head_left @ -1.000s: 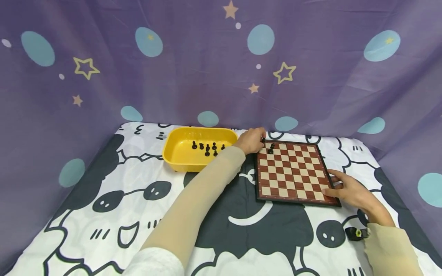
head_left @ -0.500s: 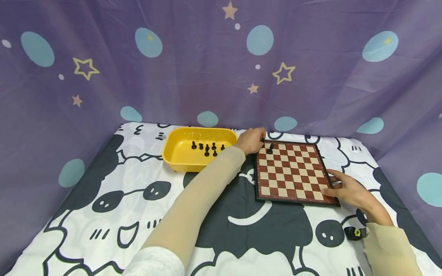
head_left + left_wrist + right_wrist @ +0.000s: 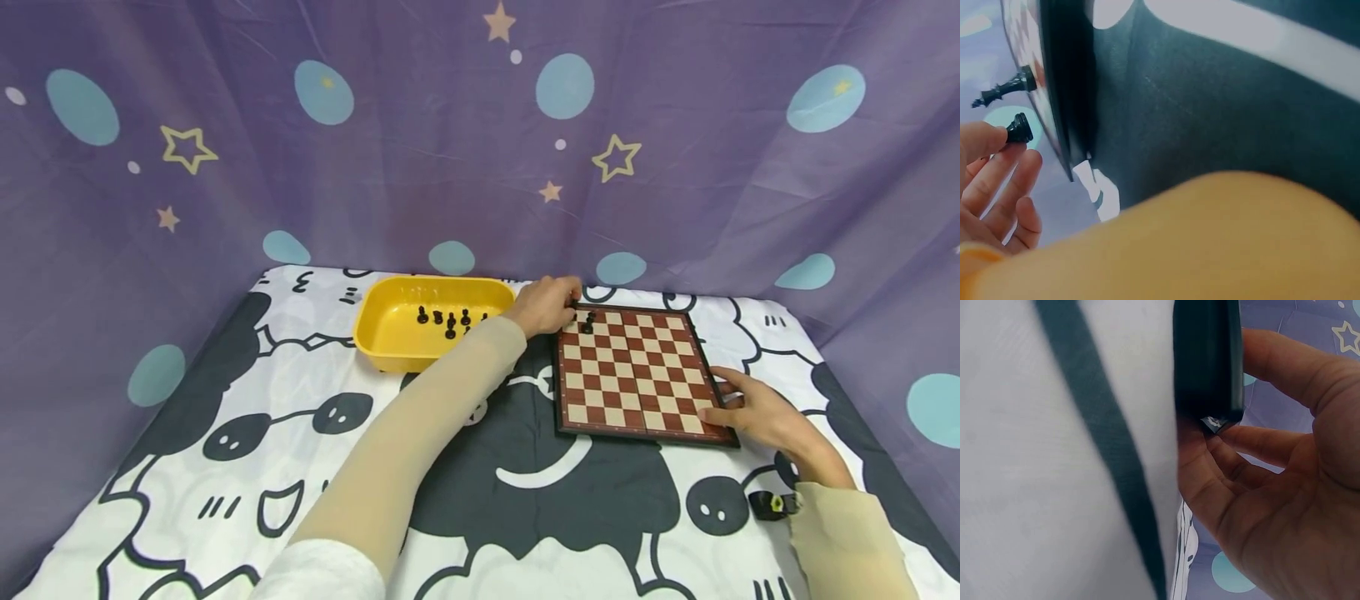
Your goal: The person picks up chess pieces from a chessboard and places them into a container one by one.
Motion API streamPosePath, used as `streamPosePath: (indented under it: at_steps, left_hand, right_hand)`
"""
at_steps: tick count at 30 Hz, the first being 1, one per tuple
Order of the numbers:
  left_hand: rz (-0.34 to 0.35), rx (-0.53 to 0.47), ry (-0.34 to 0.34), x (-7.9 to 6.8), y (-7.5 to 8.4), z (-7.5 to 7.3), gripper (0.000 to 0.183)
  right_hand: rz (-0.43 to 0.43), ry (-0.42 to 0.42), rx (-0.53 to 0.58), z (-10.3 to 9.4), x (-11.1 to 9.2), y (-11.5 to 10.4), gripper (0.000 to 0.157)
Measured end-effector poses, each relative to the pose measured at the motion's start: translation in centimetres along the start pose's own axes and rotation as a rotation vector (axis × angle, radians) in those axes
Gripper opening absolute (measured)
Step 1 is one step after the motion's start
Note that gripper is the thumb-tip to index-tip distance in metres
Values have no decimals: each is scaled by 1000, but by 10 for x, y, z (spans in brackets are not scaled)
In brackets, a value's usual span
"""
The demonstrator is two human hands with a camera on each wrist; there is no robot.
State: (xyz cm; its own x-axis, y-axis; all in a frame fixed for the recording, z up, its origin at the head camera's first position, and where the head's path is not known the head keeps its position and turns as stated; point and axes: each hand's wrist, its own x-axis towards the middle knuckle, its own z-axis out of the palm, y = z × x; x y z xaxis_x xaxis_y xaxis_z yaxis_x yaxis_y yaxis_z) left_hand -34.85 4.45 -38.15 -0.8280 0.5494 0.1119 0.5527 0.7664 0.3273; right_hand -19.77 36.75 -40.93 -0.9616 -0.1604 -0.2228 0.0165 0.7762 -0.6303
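Between thumb and fingers, my left hand (image 3: 543,306) pinches a black chess piece (image 3: 1020,129) by its upper part, at the far left corner of the chessboard (image 3: 637,375). Its ridged base shows in the left wrist view and looks just off the board; its top is hidden by the fingers. A taller black chess piece (image 3: 588,323), perhaps a king, stands on a square beside it. At the board's near right corner, my right hand (image 3: 768,421) grips the edge, thumb on top. In the right wrist view some fingers reach under the dark rim.
Left of the board stands a yellow plastic tray (image 3: 390,363) with several black chess pieces (image 3: 451,327) in it, partly hidden by my left arm. A cartoon sheep cloth (image 3: 247,367) covers the table. Behind it hangs a purple curtain (image 3: 450,183).
My left hand has shifted slightly to the right over the board's corner, still holding the chess piece. The right hand and the board stay where they were.
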Motion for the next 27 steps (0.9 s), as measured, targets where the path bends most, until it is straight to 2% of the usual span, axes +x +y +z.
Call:
streamPosePath:
  at_steps: [13, 20, 27]
  left_hand:
    - [111, -3, 72, -42, 9, -18, 14]
    - [112, 49, 72, -63, 14, -27, 13]
    - [118, 19, 79, -80, 11, -34, 19]
  right_hand:
    - [21, -8, -16, 0, -1, -3, 95]
    - [14, -2, -10, 1, -2, -3, 94]
    - [35, -14, -32, 1, -1, -2, 97]
